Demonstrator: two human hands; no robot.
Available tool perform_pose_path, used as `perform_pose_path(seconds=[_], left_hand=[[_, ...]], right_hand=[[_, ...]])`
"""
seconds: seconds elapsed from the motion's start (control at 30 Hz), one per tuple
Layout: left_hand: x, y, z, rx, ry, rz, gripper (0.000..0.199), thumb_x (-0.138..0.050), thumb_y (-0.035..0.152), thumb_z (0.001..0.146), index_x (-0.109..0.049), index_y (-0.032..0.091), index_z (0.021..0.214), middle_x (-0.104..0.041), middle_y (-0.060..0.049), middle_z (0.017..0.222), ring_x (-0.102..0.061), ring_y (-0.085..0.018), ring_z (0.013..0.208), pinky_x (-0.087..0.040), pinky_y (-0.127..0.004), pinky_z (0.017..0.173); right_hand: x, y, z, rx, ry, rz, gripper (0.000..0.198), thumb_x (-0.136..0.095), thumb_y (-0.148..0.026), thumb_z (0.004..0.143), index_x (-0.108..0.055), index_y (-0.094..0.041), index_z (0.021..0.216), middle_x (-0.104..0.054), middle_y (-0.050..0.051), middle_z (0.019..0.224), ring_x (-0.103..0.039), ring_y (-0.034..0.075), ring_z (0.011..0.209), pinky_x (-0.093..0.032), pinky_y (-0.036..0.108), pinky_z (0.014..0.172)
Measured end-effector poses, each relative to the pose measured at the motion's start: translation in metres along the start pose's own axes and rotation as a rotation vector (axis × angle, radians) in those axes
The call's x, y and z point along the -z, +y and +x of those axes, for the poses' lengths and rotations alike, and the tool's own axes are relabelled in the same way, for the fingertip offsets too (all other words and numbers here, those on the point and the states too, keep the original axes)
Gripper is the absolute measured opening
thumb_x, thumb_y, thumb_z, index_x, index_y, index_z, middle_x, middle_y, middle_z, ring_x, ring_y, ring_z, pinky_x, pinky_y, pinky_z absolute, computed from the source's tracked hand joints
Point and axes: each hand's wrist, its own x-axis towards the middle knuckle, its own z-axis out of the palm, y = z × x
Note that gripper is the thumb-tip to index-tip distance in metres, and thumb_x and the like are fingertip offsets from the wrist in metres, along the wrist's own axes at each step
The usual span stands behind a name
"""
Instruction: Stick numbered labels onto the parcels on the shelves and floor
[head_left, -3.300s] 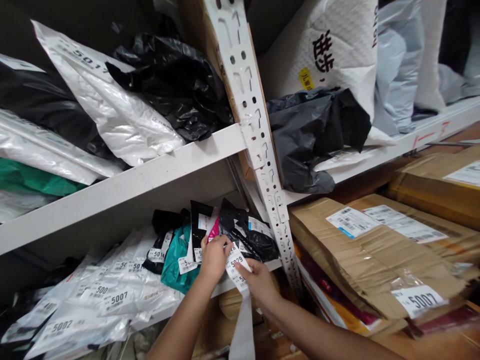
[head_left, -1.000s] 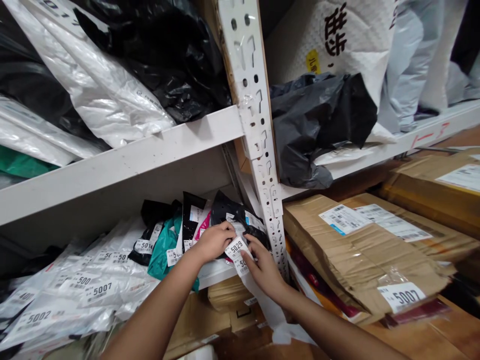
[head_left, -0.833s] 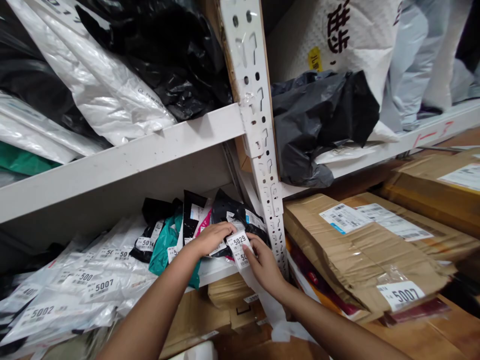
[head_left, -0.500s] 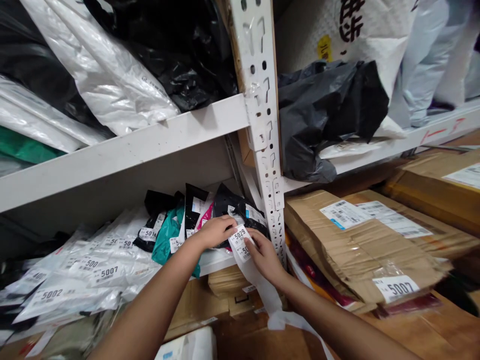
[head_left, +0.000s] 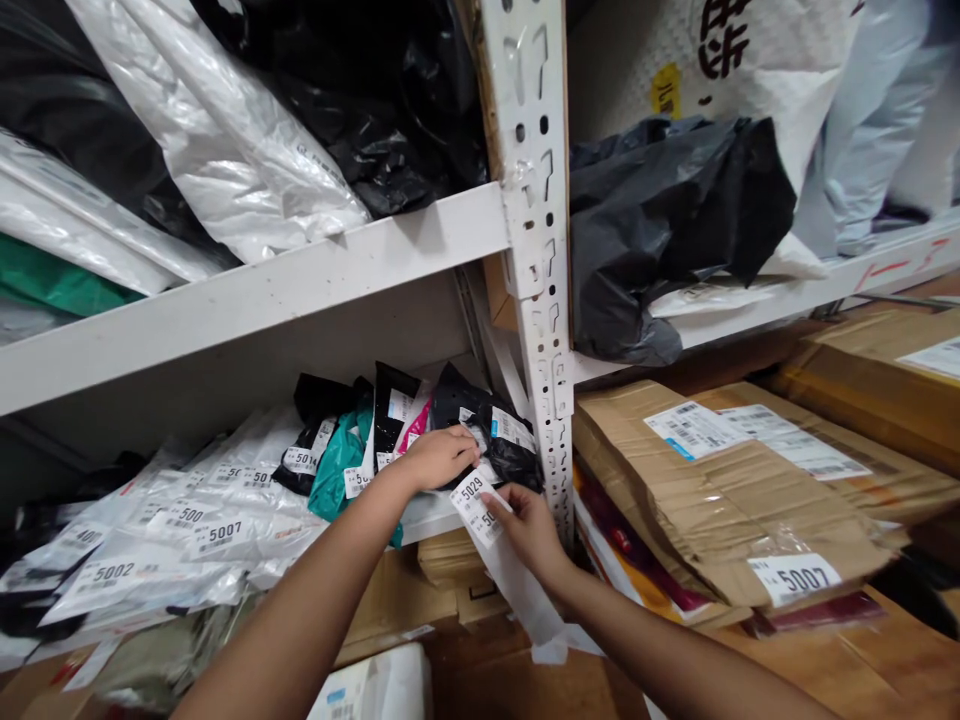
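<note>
My right hand [head_left: 529,525] pinches a strip of white printed labels [head_left: 478,508] between thumb and fingers. "5029" shows on its top label, and the pale backing hangs down below the hand. My left hand [head_left: 444,455] is closed, its fingers curled at the front of a black plastic parcel [head_left: 517,462] on the lower shelf. White shows by those fingertips, but I cannot make out what they hold. Beside that hand stand a pink parcel [head_left: 414,428], another black parcel [head_left: 392,388] and a teal parcel [head_left: 337,470], some bearing number labels.
White parcels numbered 5002 [head_left: 112,575] and 5007 [head_left: 225,535] lie at the left. A perforated metal post [head_left: 541,300] divides the shelving. Flattened brown cartons [head_left: 712,490] sit on the right, below a grey plastic bag [head_left: 667,240]. An upper shelf edge [head_left: 262,290] crosses above my hands.
My hands have moved apart. The right hand has lowered the label strip slightly towards me, away from the left hand's fingers, which stay by the black parcel. The view has shifted slightly.
</note>
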Motion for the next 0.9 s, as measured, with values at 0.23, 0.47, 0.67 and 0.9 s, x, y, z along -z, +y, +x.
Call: perform_pose_path(seconds=[0.23, 0.47, 0.67, 0.9], left_hand=[[0.002, 0.015, 0.008, 0.008, -0.125, 0.176, 0.034, -0.04, 0.031, 0.086, -0.064, 0.029, 0.109, -0.055, -0.002, 0.112, -0.056, -0.019, 0.105, -0.045, -0.027, 0.083], [0.003, 0.017, 0.025, 0.146, -0.237, 0.075, 0.042, -0.038, 0.055, 0.081, -0.065, 0.033, 0.106, -0.046, -0.003, 0.119, -0.052, -0.023, 0.11, -0.045, -0.031, 0.083], [0.009, 0.021, 0.025, 0.169, -0.309, 0.03, 0.054, -0.034, 0.064, 0.079, -0.064, 0.032, 0.11, -0.044, -0.004, 0.122, -0.053, -0.024, 0.107, -0.042, -0.033, 0.09], [0.007, 0.021, 0.023, 0.141, -0.284, 0.076, 0.05, -0.049, 0.06, 0.075, -0.059, 0.032, 0.115, -0.045, -0.005, 0.123, -0.052, -0.026, 0.111, -0.044, -0.034, 0.089]], right_hand=[[0.005, -0.002, -0.009, -0.113, 0.032, 0.172, 0.033, -0.068, -0.049, 0.063, -0.062, -0.017, 0.07, -0.058, -0.002, 0.063, -0.046, 0.012, 0.058, -0.036, 0.025, 0.056], [0.001, -0.006, -0.005, -0.353, 0.185, 0.313, 0.036, -0.077, -0.047, 0.052, -0.062, -0.017, 0.063, -0.056, -0.005, 0.052, -0.041, 0.009, 0.046, -0.03, 0.023, 0.046], [-0.012, -0.014, -0.006, -0.535, 0.2, 0.481, 0.035, -0.081, -0.039, 0.047, -0.054, -0.018, 0.054, -0.054, -0.007, 0.045, -0.041, 0.008, 0.042, -0.03, 0.022, 0.041], [-0.011, -0.011, 0.005, -0.542, 0.361, 0.464, 0.023, -0.075, -0.03, 0.056, -0.055, -0.019, 0.06, -0.058, -0.004, 0.048, -0.049, 0.012, 0.045, -0.038, 0.025, 0.042]])
